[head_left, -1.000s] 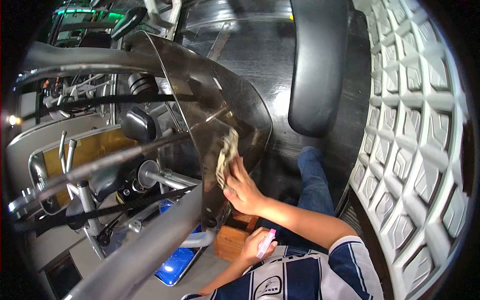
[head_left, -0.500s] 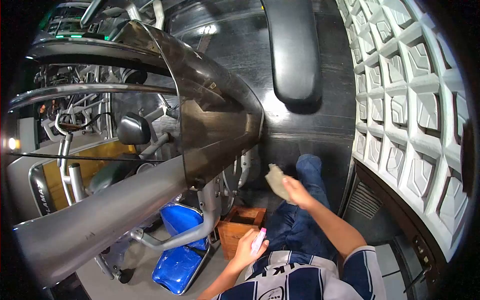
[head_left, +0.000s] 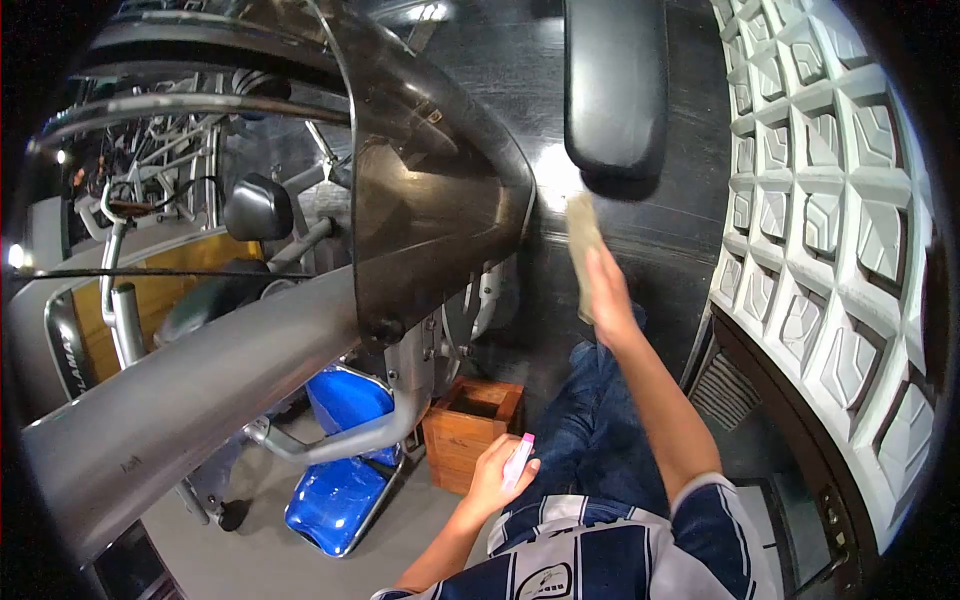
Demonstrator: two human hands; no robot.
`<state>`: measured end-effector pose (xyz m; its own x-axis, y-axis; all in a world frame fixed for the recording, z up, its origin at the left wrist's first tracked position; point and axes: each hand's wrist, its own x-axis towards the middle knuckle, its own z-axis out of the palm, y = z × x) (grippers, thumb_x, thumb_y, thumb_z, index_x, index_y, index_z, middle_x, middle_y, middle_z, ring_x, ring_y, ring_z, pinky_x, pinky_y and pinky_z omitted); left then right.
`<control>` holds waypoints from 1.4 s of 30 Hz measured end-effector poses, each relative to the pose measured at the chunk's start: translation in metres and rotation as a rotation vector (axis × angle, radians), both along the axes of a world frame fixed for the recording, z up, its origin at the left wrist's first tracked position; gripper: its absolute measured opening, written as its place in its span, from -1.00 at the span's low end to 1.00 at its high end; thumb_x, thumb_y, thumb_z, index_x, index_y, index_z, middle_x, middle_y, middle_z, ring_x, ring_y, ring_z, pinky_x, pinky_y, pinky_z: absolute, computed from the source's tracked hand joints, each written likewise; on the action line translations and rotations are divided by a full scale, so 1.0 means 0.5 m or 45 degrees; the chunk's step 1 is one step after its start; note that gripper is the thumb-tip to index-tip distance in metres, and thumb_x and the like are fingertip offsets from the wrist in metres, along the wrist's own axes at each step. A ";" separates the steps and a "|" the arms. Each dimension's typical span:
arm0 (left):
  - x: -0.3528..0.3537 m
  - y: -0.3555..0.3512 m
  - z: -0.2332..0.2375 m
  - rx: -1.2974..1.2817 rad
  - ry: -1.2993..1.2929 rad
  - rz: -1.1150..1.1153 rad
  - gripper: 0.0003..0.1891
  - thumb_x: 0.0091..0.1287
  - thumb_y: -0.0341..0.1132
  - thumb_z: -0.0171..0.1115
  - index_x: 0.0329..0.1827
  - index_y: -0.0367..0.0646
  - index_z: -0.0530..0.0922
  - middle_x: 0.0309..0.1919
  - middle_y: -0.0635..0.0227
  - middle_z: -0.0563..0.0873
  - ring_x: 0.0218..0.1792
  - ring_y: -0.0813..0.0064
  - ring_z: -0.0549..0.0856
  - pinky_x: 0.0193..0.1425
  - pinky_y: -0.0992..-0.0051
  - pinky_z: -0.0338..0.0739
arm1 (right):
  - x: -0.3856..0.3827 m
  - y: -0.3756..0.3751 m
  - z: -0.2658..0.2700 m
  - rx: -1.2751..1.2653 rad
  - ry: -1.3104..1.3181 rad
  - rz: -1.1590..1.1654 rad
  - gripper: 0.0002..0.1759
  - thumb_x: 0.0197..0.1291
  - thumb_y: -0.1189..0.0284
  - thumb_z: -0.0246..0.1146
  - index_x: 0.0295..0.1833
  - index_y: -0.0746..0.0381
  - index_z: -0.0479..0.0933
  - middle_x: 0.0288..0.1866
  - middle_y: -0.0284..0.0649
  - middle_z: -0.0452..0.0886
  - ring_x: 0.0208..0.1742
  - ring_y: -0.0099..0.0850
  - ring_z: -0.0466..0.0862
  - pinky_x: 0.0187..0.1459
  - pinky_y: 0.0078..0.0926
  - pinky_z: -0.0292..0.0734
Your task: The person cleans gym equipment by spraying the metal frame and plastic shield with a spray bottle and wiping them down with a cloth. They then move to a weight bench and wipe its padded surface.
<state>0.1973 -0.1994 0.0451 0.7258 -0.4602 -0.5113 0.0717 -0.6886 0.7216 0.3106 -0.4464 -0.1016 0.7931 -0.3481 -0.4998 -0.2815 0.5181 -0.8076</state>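
Observation:
A small white tube or bottle with a pink cap (head_left: 519, 460) is held in my left hand (head_left: 497, 477), close to my lap. My right hand (head_left: 610, 295) reaches forward over my legs and holds a flat beige cloth (head_left: 581, 240) upright along its palm side. The cloth lies in view just left of the fingers, near the tinted curved panel (head_left: 430, 200) of a large machine.
Ahead is a black padded bench (head_left: 615, 90). A wooden box (head_left: 468, 432) stands beside my legs, with a blue folding chair (head_left: 337, 500) farther left. A thick silver tube (head_left: 200, 400) crosses the left side. The white patterned wall (head_left: 800, 200) rises at right.
My right hand and the cloth have moved forward, away from my body, and the cloth is now more upright. The view has shifted slightly. My left hand still holds the tube.

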 end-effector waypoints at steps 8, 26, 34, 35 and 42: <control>-0.037 0.000 0.005 -0.040 0.014 0.179 -0.78 0.21 -0.34 0.39 -0.19 -0.28 0.59 -0.30 0.11 0.64 -0.29 0.11 0.67 -0.20 0.31 0.57 | 0.211 0.225 0.303 -0.632 -0.962 0.180 -0.37 0.37 0.29 0.16 0.54 -0.04 0.29 0.70 0.01 -0.29 0.65 0.24 -0.37 0.49 0.39 -0.37; -0.062 0.086 0.138 -0.135 -0.438 0.222 -0.81 0.22 -0.34 0.38 -0.21 -0.26 0.60 -0.33 0.14 0.65 -0.28 0.16 0.68 -0.15 0.32 0.57 | -0.227 -0.158 0.190 -0.844 0.295 0.844 -0.54 0.33 0.14 0.23 0.14 0.27 0.59 0.00 0.10 0.70 0.07 0.00 0.70 0.08 -0.20 0.55; 0.021 0.027 0.271 -0.311 -0.603 0.272 -0.79 0.23 -0.32 0.37 -0.23 -0.27 0.60 -0.31 0.13 0.65 -0.29 0.13 0.67 -0.16 0.32 0.55 | -0.186 -0.055 0.400 -1.174 -0.039 0.893 -0.51 0.30 0.20 0.23 0.23 0.27 0.54 -0.17 0.18 0.70 -0.10 0.05 0.73 -0.01 -0.11 0.58; 0.028 0.028 0.282 -0.337 -0.646 0.287 -0.79 0.23 -0.32 0.38 -0.23 -0.27 0.60 -0.31 0.14 0.65 -0.29 0.14 0.67 -0.16 0.33 0.55 | -0.181 -0.056 0.443 -1.260 0.030 1.017 -0.58 0.29 0.24 0.19 0.18 0.21 0.57 -0.17 0.19 0.68 -0.05 0.15 0.67 0.03 0.00 0.55; 0.068 0.057 0.320 -0.381 -0.739 0.453 -0.73 0.27 -0.22 0.38 -0.21 -0.27 0.59 -0.37 0.23 0.62 -0.33 0.33 0.61 -0.19 0.39 0.48 | -0.190 -0.201 0.476 -1.438 0.230 0.833 -0.66 0.29 0.24 0.16 0.08 0.13 0.61 -0.13 0.15 0.69 -0.01 0.15 0.66 0.06 0.02 0.54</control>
